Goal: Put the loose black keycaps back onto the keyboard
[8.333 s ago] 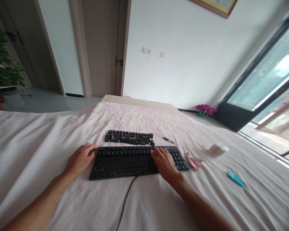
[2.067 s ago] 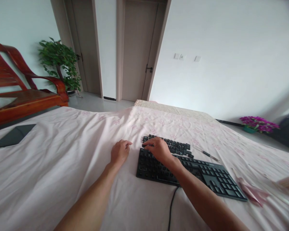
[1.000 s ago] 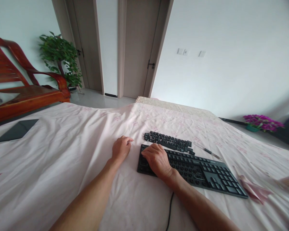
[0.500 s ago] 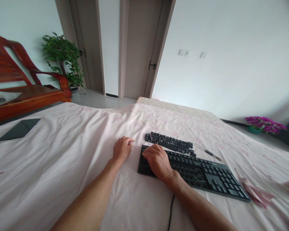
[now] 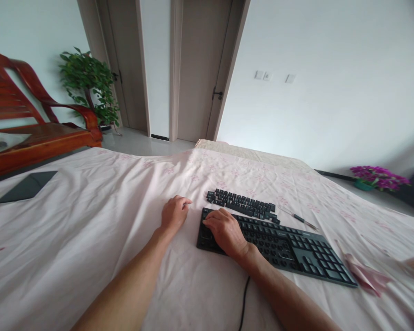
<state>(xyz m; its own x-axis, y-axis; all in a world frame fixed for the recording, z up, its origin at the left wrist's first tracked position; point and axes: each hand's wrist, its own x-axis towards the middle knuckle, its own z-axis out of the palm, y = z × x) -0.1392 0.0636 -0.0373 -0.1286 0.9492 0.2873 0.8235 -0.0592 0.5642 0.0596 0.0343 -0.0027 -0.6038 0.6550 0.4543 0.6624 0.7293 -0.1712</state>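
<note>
A black keyboard (image 5: 307, 258) lies slanted on the pale floral cloth, with many keycaps off its main letter section. My right hand (image 5: 225, 230) rests over its left end, fingers bent down close together onto the key area. Whatever sits under those fingertips is hidden. Just left of the keyboard, my left hand (image 5: 174, 212) lies on the cloth with its fingers curled and thumb and forefinger close together. A small dark spot shows between them, too small to name. Behind the keyboard, removed black keycaps (image 5: 243, 204) stand in rows.
A thin dark-handled tool (image 5: 299, 218) lies right of the loose keycaps. A pink cloth or bag (image 5: 365, 275) is beside the keyboard's right end. The black cable (image 5: 244, 301) runs toward me. A dark flat tablet-like slab (image 5: 27, 186) lies far left on the bed-like surface (image 5: 89, 220).
Both hands hold nearly the same pose and place. The whole view has shifted very slightly; nothing else has visibly moved.
</note>
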